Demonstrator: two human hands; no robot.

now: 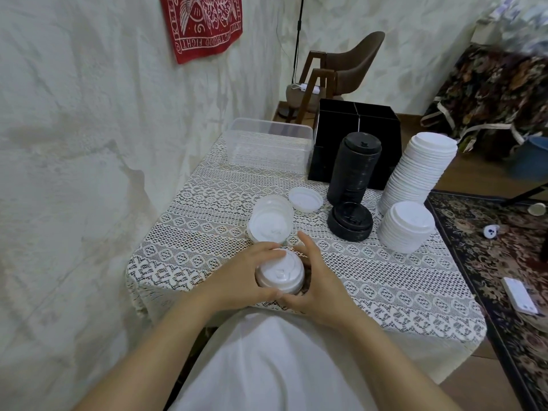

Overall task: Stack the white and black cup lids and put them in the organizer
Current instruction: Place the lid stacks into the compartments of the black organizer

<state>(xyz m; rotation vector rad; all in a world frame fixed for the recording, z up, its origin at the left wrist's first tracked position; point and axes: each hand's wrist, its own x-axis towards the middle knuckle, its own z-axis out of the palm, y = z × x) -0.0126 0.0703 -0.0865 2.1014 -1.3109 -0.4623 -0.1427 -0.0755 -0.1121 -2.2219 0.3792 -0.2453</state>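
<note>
Near the table's front edge, a short stack of white lids (280,275) is cupped from both sides: my left hand (237,280) curls round its left side and my right hand (314,280) round its right. Behind it lies a leaning pile of white lids (268,223) and one single white lid (305,198). A tall black lid stack (354,170) and a short black stack (350,221) stand mid-table. To the right rise a tall leaning white stack (418,170) and a shorter white stack (407,226). The black organizer (382,120) stands at the back.
A clear plastic container (268,149) sits at the back left beside the organizer. The lace tablecloth (207,203) covers the table, which stands against the wall on the left. A patterned rug (489,247) with small items and a brown chair (341,72) lie beyond.
</note>
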